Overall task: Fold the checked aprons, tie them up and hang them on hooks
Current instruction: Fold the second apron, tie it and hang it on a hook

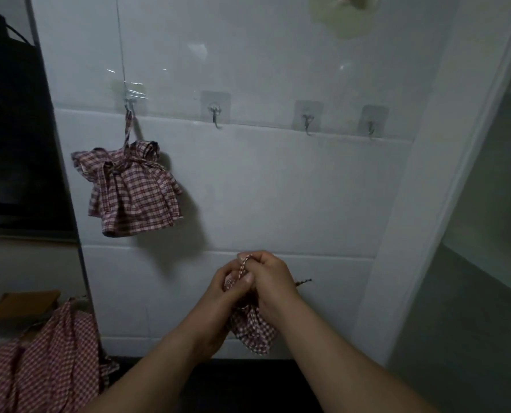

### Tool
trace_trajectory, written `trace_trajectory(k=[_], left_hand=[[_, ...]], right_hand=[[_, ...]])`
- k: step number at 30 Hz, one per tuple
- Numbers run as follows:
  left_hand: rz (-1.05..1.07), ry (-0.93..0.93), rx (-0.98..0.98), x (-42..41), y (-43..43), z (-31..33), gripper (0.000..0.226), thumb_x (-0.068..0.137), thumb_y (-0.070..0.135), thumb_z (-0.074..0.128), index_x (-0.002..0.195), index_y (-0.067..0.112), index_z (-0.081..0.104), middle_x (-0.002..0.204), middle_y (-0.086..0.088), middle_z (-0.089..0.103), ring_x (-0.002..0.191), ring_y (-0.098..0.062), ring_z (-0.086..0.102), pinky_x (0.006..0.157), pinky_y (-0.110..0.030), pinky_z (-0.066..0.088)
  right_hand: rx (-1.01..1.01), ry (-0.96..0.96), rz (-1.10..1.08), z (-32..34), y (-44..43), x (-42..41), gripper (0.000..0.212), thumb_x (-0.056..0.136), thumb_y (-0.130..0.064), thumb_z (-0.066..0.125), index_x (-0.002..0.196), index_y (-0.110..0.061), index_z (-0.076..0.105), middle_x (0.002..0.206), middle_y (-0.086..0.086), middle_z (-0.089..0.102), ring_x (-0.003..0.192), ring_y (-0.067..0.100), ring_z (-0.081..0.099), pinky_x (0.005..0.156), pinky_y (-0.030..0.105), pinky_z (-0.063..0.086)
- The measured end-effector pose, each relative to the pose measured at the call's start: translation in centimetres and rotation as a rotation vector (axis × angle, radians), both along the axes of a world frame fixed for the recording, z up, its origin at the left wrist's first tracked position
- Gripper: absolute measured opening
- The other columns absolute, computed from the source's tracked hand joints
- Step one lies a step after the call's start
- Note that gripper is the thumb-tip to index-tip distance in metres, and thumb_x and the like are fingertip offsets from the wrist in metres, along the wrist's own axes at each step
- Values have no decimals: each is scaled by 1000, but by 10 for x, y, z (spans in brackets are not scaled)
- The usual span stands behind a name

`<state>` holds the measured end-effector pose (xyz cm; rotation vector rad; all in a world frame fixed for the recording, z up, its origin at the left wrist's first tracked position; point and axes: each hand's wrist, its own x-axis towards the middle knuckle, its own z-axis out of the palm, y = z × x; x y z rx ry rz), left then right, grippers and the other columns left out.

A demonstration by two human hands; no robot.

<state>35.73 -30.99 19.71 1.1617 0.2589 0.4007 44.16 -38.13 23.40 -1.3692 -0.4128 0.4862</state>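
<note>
Faces a glossy white tiled wall point(278, 189) across most of the view. At right, a white door frame point(427, 204); at left, a dark opening point(15, 129). Heaped at lower left, a loose red-checked apron point(39, 368), just in front of a brown wooden piece point(24, 305). Up on the wall, a tied plaid apron bundle point(135, 186), hung by its strap from the leftmost adhesive hook point(129, 102). Along the same row to the right, a second hook point(215, 114), a third hook point(307, 122) and a fourth hook point(372, 126), all bare. Low in the middle, well below the hooks, a small checked bundle point(252, 329), partly hidden behind the forearms. Left hand point(227, 290) and right hand point(270, 278) pressed close together, fingers curled, pinching a thin checked strap point(243, 268) above that bundle.
</note>
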Motion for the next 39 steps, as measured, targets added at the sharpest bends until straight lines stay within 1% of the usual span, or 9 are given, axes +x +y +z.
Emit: trace_trajectory(k=[6,10,13,15,19,23,28,34,39], left_hand=[[53,85,554,16,27,27,14,100,30,68,105,18,71,100,-7,78,97,-23,75,85,-42,54],[20,128,766,30,47,45,53,87,69,67,98,16,69,99,-18,73,87,-25,71,79,-47,52],[64,166,884,42,51,54,30,101,44,62,105,16,73,102,-9,77,103,-31,71,90,-55,54],[186,157,946,50,51,57,22,101,36,60,98,17,70,92,-4,76,92,-25,72,82,-51,55],[480,144,978,52,48,66,30,101,29,57,74,18,49,65,1,56,60,-12,49,59,-38,40],[602,81,975,40,60,87,28,101,23,54,75,15,47,65,-1,55,61,-19,52,61,-45,45],[557,-36,1064,21,85,129,18,104,23,57,86,20,54,73,1,66,68,-15,64,63,-44,53],[574,-93,1110,25,102,182,14,104,29,61,92,22,57,79,4,70,72,-9,67,68,-37,57],[726,-77,1090,50,128,226,17,103,33,60,93,19,58,80,5,65,77,-14,62,70,-37,53]], right_hand=[[-176,-290,-11,43,1,27,12,89,-5,68,81,-11,74,79,10,77,76,28,75,72,43,63],[-268,-398,13,66,7,45,8,86,-12,70,80,-14,75,70,5,74,66,20,70,72,45,62],[-290,-395,31,70,16,57,6,79,-21,71,74,-17,74,65,-1,70,68,19,68,76,48,62],[-268,-377,22,71,24,62,7,72,-27,69,71,-23,74,69,0,73,71,21,71,78,51,63],[-233,-401,11,70,38,61,8,73,-26,70,72,-18,72,69,0,73,72,23,72,74,48,63],[-101,-355,167,87,38,55,5,89,-10,73,86,-9,70,70,7,66,67,18,64,63,35,55],[42,-343,435,108,28,65,4,90,-13,73,92,-10,72,89,15,70,85,25,65,82,37,51],[114,-534,112,158,57,64,10,94,-15,73,96,-6,73,78,7,72,67,12,64,56,24,48],[69,-794,-194,204,89,65,16,91,-25,78,89,-14,66,73,1,73,59,15,70,53,28,50]])
